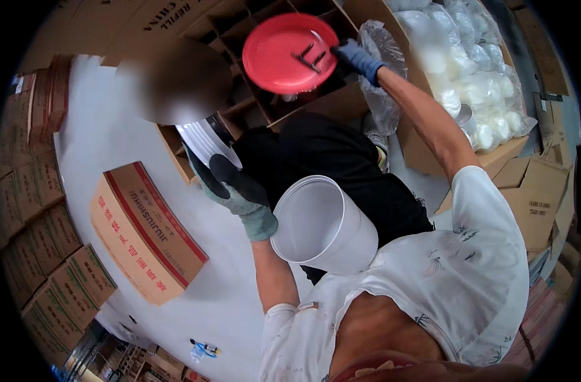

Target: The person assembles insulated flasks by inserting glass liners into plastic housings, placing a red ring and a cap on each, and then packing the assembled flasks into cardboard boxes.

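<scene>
My left hand (239, 191), in a grey-green glove with dark fingertips, is closed on a white ribbed piece (204, 141) at the near left corner of a divided carton. What kind of piece it is I cannot make out. My right hand (360, 58), in a blue-grey glove, grips the right rim of a round red plastic dish (271, 54). Thin dark marks or small pieces show on the dish near that hand. Below the dish lies the carton (332, 105) with its cardboard dividers. A translucent white tub (360, 239) rests tilted against my lap, its mouth toward my left forearm.
An open carton (504, 153) at the right holds several bagged white items (488, 95). Clear plastic wrap (386, 95) hangs beside it. A flat printed carton (147, 232) lies on the floor, and stacked cartons (49, 235) line the left. A blurred dark round patch hides part of the upper left.
</scene>
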The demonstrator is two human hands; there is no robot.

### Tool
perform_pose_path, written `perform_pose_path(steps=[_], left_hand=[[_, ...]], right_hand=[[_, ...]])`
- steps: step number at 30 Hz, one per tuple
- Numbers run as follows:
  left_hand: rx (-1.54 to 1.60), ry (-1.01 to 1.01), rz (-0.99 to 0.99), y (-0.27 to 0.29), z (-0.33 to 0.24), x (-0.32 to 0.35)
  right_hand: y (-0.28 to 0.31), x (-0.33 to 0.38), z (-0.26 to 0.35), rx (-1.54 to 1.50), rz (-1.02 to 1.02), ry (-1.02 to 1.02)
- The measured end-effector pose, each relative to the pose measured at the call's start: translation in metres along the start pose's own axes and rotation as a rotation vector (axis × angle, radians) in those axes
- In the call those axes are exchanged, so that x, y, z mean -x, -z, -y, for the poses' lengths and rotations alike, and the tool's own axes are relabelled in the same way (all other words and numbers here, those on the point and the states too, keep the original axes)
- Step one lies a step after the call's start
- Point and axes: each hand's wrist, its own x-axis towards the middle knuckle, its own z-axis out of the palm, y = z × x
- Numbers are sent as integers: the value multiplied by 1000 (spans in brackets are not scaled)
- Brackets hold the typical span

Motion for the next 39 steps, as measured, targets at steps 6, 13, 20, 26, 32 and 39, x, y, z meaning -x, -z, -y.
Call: perform_pose_path(steps=[6, 13, 20, 26, 32, 39], left_hand=[[-536, -66, -115, 34, 39, 6], [-647, -183, -106, 36, 39, 2], [-499, -182, -4, 43, 36, -1], [-795, -585, -196, 34, 27, -26], [-264, -422, 588, 25, 153, -95], [-291, 343, 501, -33, 168, -92]], right_hand=[[23, -63, 44, -1724, -127, -844], [25, -57, 156, -589, 86, 62], [20, -52, 194, 12, 546, 179], [17, -18, 141, -107, 257, 189], [163, -3, 129, -253, -285, 139], [332, 20, 132, -491, -668, 101]])
